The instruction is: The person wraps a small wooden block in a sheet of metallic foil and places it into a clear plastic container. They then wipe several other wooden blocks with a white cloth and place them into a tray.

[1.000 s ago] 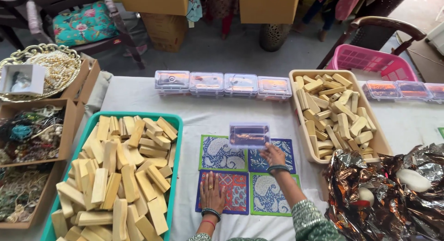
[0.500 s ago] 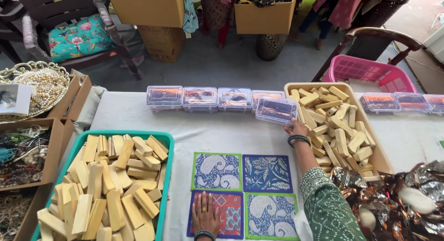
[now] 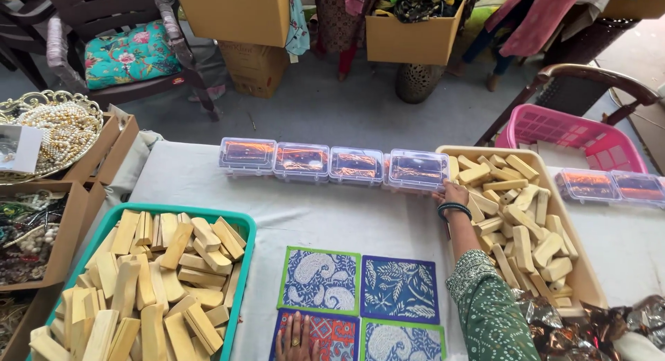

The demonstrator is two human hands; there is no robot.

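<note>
Since the earlier frames, the clear plastic box [image 3: 418,170] has travelled from the printed mats to the far edge of the table, where it now closes a row with three other clear lidded boxes [image 3: 302,161]; it sits touching the last of these and just beside the rim of the beige tray [image 3: 589,278]. Right hand [image 3: 454,193] is extended forward, fingers resting against the near right corner of the box; whether they grip it or merely touch it cannot be told. Dark bangles sit at the wrist, green patterned sleeve behind. Left hand [image 3: 297,339] lies flat, fingers spread, on the red patterned mat [image 3: 341,336] at the bottom edge of view, holding nothing. Three more mats adjoin it: a green-bordered blue mat [image 3: 320,280], a dark blue mat [image 3: 400,289] and another green-bordered one [image 3: 402,341]. Beige tray holds pale wooden blocks, as does the teal tray [image 3: 244,264] on the left. Pink basket [image 3: 575,136] stands beyond the table.
</note>
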